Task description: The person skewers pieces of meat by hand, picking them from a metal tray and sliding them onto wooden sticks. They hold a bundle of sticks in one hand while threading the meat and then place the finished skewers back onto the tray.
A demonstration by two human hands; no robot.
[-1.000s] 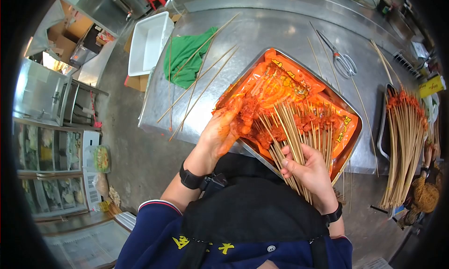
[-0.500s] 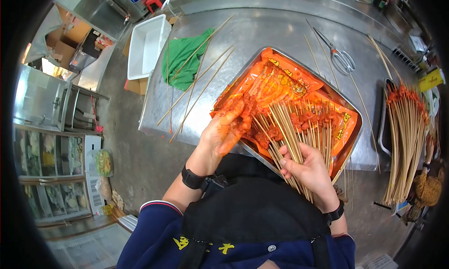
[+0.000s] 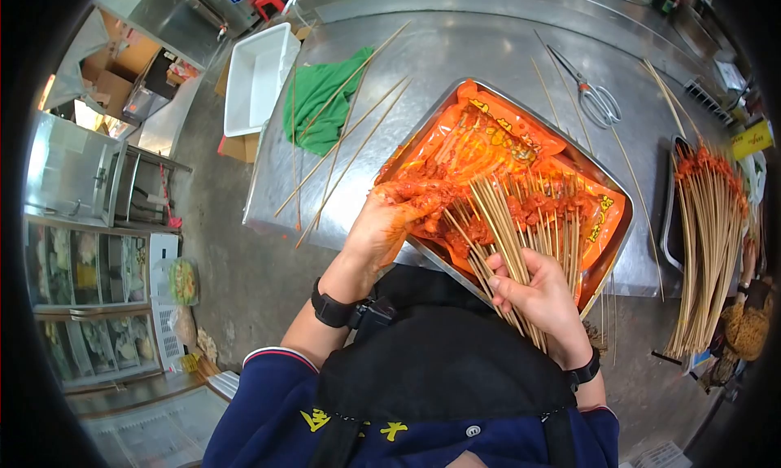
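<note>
My right hand (image 3: 533, 293) is closed around a bundle of bamboo skewers (image 3: 504, 240), whose upper ends point into a metal tray (image 3: 622, 244). My left hand (image 3: 390, 216), its fingers smeared with red sauce, curls over marinated meat (image 3: 443, 195) at the tray's left side. The fingertips blend into the sauce, so their exact grip is partly hidden. More skewers threaded with red-coated meat (image 3: 553, 207) lie in the tray beside the bundle. Under and behind them spreads an orange printed plastic bag (image 3: 504, 126), wet with sauce.
On the steel table (image 3: 455, 45) are a green cloth (image 3: 321, 110) crossed by loose skewers, and scissors (image 3: 598, 102). A second tray (image 3: 671, 240) at right carries many meat skewers (image 3: 708, 240). A white bin (image 3: 259, 81) stands at left, a glass-front fridge (image 3: 89, 297) beyond the floor.
My left hand has turned and reached further into the meat, its fingers now stretching toward the skewers. My right hand keeps its hold on the bundle, almost unmoved.
</note>
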